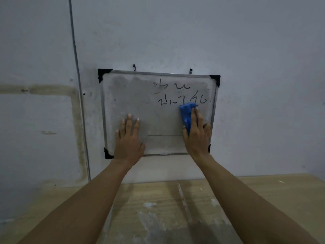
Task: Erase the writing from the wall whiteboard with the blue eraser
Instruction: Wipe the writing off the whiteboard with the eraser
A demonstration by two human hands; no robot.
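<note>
A small whiteboard point(121, 95) with a metal frame and black corner caps hangs on the grey wall. Black writing point(177, 95) remains in its upper right part; the left side looks smudged grey. A thin black line runs across the lower middle. My right hand point(197, 136) presses the blue eraser point(187, 115) flat against the board just below the writing, on the right side. My left hand point(129, 140) lies flat on the board's lower left area, fingers spread, holding nothing.
A worn wooden table point(175, 208) with pale paint marks stands below the board, against the wall. Two hooks point(134, 66) hold the board's top edge. A vertical metal strip point(79, 95) runs down the wall at the left, beside a stained patch.
</note>
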